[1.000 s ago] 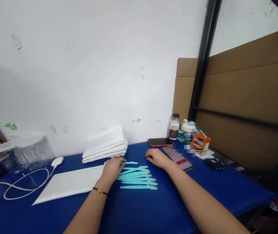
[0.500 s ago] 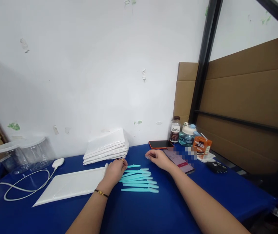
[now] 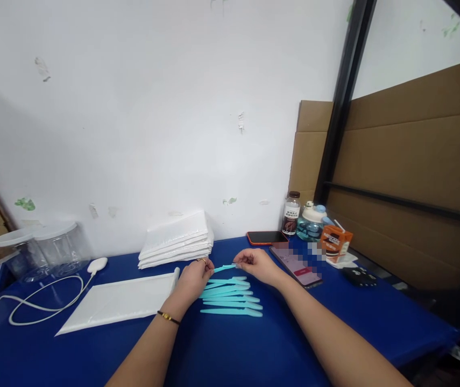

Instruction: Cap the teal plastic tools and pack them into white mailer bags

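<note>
My left hand (image 3: pixel 193 277) is closed on the handle of a turquoise eyebrow razor (image 3: pixel 224 267), raised just above the others and pointing right. At the razor's tip, the fingers of my right hand (image 3: pixel 256 263) pinch a small clear cap (image 3: pixel 235 264). Whether the cap is fully over the blade is too small to tell. Below my hands lie several more turquoise eyebrow razors (image 3: pixel 232 312), side by side with their heads to the right. Left of my left hand, a white padded mailer (image 3: pixel 120 298) lies flat on the blue table (image 3: pixel 221 355).
A stack of white mailers (image 3: pixel 177 239) stands against the wall. To the left are clear plastic containers (image 3: pixel 58 252) and a white cable (image 3: pixel 48 314). On the right lie two phones (image 3: pixel 268 238), with a bottle (image 3: pixel 291 215), a water jug (image 3: pixel 311 223) and an orange carton (image 3: pixel 335 242) beyond.
My right hand has moved left with the clear cap, bringing it to the razor's tip. My left hand has lifted its razor slightly away from the row.
</note>
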`<state>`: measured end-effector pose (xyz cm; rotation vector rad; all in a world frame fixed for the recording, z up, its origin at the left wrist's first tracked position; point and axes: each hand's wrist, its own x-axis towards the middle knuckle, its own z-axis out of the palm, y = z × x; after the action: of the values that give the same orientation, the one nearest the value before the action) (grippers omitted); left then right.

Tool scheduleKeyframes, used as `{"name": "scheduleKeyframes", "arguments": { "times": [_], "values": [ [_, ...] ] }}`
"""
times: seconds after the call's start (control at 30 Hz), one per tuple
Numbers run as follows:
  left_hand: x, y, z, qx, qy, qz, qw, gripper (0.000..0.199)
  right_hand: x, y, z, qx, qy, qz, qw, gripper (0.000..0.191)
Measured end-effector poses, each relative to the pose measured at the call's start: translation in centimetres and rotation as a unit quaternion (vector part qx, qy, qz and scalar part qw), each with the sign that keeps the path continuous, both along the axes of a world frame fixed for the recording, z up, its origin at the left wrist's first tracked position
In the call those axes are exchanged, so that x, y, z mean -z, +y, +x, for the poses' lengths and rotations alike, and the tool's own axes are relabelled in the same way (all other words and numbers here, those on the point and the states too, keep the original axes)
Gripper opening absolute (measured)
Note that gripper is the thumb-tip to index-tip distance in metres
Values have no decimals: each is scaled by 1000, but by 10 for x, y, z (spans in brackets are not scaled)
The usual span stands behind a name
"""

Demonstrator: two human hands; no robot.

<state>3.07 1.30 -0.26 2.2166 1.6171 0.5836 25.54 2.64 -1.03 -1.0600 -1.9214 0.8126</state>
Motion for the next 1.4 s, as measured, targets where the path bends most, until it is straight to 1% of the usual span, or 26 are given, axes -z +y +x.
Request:
{"name": "scheduleKeyframes", "arguments": {
  "times": [0.2, 0.27, 0.33, 0.37, 0.4, 0.47, 0.53, 0.57, 0.6, 0.63, 0.7, 0.73, 0.77, 0.8, 0.83, 0.9, 0.93, 0.97, 1.03, 1.13, 1.23, 1.33, 1.4],
  "values": [
    [-5, -8, 9, 42, 26, 26, 998, 14, -2, -5, -5, -49, 22, -28, 998, 15],
    [-5, -10, 11, 50, 33, 19, 998, 15, -1, -5, -4, -59, 16, -28, 998, 15],
    [-4, -13, 12, 53, 33, 20, 998, 19, 0, -4, -1, -65, -10, -24, 998, 15],
    [-4, -14, 12, 59, 34, 21, 997, 24, 0, -4, 0, -64, -30, -18, 997, 16],
    [-3, -16, 11, 70, 37, 19, 997, 33, 0, -3, 1, -60, -53, -8, 997, 16],
    [-2, -20, 11, 102, 52, -2, 993, 64, -1, -4, 3, -47, -95, 15, 994, 17],
    [-2, -24, 12, 134, 77, -28, 988, 94, -4, -5, 4, -40, -121, 22, 992, 21],
    [-3, -26, 13, 144, 88, -33, 985, 102, -7, -6, 5, -48, -134, 21, 990, 25],
    [-4, -27, 15, 149, 96, -32, 984, 104, -10, -8, 6, -67, -152, 20, 986, 29],
    [-5, -29, 17, 151, 103, -27, 983, 99, -13, -10, 8, -96, -176, 19, 980, 35],
    [-8, -32, 21, 150, 114, -19, 982, 80, -19, -17, 9, -162, -235, 20, 958, 56],
    [-10, -34, 22, 150, 119, -15, 981, 70, -20, -22, 8, -185, -264, 22, 946, 66],
    [-12, -36, 24, 149, 127, -10, 981, 62, -21, -28, 7, -194, -288, 24, 938, 73],
    [-13, -38, 25, 150, 137, -3, 979, 54, -20, -34, 4, -189, -305, 29, 933, 74],
    [-14, -40, 27, 149, 148, 6, 978, 46, -18, -40, 0, -171, -320, 43, 931, 68],
    [-13, -44, 31, 151, 176, 32, 972, 31, -11, -54, -9, -111, -349, 93, 926, 45],
    [-12, -45, 33, 153, 191, 45, 968, 26, -7, -60, -13, -77, -367, 122, 919, 36],
    [-10, -46, 35, 155, 207, 57, 964, 22, -3, -65, -17, -48, -386, 149, 909, 30],
    [-5, -47, 41, 154, 235, 70, 957, 22, 2, -71, -23, -7, -418, 180, 891, 29],
    [-1, -48, 48, 143, 248, 69, 956, 25, 2, -72, -26, 2, -439, 170, 882, 31],
    [0, -49, 53, 132, 239, 65, 960, 29, -3, -71, -28, -11, -457, 145, 878, 33],
    [-2, -53, 53, 128, 219, 64, 965, 30, -12, -74, -29, -6, -469, 132, 873, 34],
    [-5, -56, 50, 129, 195, 58, 971, 28, -20, -77, -24, 6, -459, 118, 881, 31]
  ]
}}
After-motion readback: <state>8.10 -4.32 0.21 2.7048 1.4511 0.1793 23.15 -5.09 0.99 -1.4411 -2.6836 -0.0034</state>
